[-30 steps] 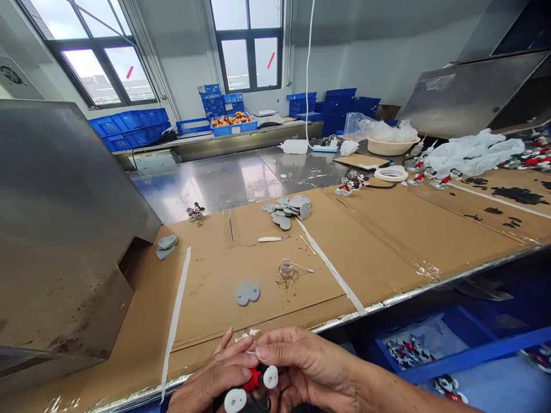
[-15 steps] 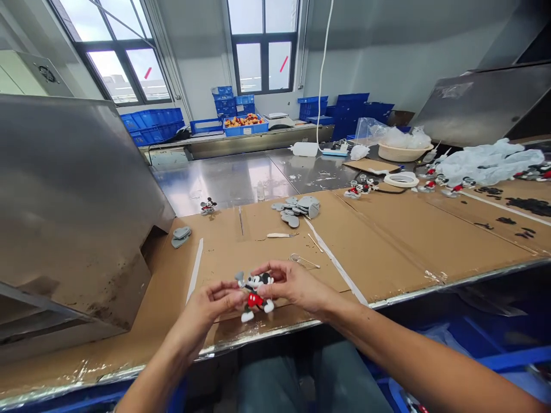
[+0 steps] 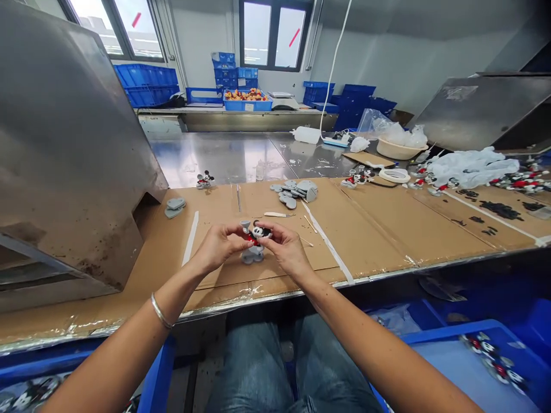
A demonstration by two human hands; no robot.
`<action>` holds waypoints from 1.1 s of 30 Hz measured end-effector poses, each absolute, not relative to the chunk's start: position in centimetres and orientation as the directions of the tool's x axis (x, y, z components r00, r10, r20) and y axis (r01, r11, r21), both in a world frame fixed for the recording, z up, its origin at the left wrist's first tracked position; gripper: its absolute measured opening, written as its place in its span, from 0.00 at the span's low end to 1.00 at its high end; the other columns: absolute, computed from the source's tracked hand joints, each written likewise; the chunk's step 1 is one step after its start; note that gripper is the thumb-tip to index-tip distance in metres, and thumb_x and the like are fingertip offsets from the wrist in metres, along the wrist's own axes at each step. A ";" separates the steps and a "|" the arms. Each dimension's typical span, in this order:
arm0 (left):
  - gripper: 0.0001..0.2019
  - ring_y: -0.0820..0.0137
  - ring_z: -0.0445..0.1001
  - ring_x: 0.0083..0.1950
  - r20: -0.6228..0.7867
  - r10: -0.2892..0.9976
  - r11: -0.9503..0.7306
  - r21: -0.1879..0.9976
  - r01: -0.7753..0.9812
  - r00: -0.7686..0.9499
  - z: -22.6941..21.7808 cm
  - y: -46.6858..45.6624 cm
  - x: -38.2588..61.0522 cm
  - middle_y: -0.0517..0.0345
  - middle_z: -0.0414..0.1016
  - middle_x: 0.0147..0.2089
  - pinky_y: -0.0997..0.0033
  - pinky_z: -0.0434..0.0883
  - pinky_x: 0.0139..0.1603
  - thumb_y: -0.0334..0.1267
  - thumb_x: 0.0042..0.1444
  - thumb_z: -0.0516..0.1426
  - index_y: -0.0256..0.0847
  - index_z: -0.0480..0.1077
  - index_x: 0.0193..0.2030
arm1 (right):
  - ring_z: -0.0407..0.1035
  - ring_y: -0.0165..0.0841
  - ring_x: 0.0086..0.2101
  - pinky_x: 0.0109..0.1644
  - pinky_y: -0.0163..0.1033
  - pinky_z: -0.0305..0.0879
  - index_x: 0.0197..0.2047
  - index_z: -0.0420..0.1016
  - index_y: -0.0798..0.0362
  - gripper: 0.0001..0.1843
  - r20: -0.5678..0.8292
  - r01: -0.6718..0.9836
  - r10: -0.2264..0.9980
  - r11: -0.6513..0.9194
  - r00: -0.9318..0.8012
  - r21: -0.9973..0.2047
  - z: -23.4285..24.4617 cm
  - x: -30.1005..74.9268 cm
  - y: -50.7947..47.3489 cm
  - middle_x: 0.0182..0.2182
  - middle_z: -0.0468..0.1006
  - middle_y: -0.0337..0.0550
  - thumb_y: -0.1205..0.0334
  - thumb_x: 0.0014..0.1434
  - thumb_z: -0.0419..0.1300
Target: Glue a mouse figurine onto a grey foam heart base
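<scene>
A small Mickey Mouse figurine, with red shorts and a grey cup-shaped piece at its raised side, is held between both hands above the cardboard. My left hand pinches it from the left near the grey piece. From the right, my right hand grips it by the head and body with thumb and fingers. Right below the figurine is a grey base plate; whether the feet are fixed to it I cannot tell. Beyond the hands lie a white-handled craft knife and a pile of grey plates.
Cardboard covers the bench, bounded left by a metal hood. Another figurine stands at the far left, near stacked grey plates. More figurines, black pieces and a tape roll lie right. A blue bin sits below.
My view has tipped downward. Both hands have shifted with the figurine, which has turned; a grey base plate now shows beneath it where white shoes hung before.
</scene>
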State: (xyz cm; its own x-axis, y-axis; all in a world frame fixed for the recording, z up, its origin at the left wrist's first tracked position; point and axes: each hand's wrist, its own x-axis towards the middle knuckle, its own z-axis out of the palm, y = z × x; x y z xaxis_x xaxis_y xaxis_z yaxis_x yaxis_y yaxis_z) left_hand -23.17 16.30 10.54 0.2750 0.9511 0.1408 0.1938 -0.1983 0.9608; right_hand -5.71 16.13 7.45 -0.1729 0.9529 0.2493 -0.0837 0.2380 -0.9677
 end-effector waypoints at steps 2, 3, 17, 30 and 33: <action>0.07 0.64 0.74 0.39 0.208 0.935 -0.278 0.933 0.230 0.288 10.1 16.7 -23.3 0.58 0.79 0.32 0.65 0.67 0.48 0.40 0.44 0.66 0.39 0.78 0.29 | 0.74 0.37 0.42 0.49 0.41 0.71 0.55 0.71 0.53 0.27 0.245 -0.083 0.962 0.236 -0.119 -0.968 6.6 -5.7 15.8 0.43 0.79 0.44 0.58 0.52 0.64; 0.08 0.63 0.74 0.41 0.235 0.927 -0.310 0.919 0.243 0.292 9.8 16.9 -23.4 0.57 0.80 0.34 0.64 0.67 0.49 0.41 0.45 0.66 0.40 0.78 0.30 | 0.74 0.37 0.41 0.48 0.41 0.71 0.58 0.68 0.53 0.30 0.237 -0.068 0.968 0.232 -0.077 -0.970 6.2 -5.7 15.6 0.42 0.79 0.44 0.58 0.51 0.65; 0.10 0.63 0.73 0.41 0.339 0.882 -0.436 0.851 0.293 0.328 6.1 18.0 -23.9 0.54 0.79 0.37 0.66 0.67 0.46 0.42 0.50 0.64 0.41 0.80 0.37 | 0.75 0.40 0.39 0.46 0.42 0.69 0.41 0.71 0.53 0.15 0.202 0.114 0.966 0.185 0.163 -0.976 3.4 -6.2 14.2 0.35 0.81 0.43 0.58 0.50 0.65; 0.13 0.62 0.75 0.43 0.292 0.888 -0.404 0.865 0.297 0.357 5.9 18.1 -24.1 0.51 0.79 0.42 0.65 0.69 0.44 0.44 0.52 0.64 0.39 0.80 0.40 | 0.75 0.40 0.37 0.45 0.42 0.67 0.38 0.70 0.51 0.12 0.221 0.267 0.960 0.170 0.172 -0.948 3.8 -6.4 14.2 0.33 0.82 0.40 0.63 0.51 0.66; 0.13 0.62 0.74 0.44 0.294 0.877 -0.427 0.840 0.336 0.379 6.0 18.4 -24.9 0.51 0.79 0.42 0.65 0.68 0.47 0.44 0.53 0.63 0.40 0.80 0.41 | 0.76 0.39 0.38 0.45 0.41 0.67 0.38 0.69 0.51 0.11 0.224 0.281 0.960 0.171 0.168 -0.944 3.7 -6.4 14.2 0.34 0.82 0.40 0.66 0.52 0.66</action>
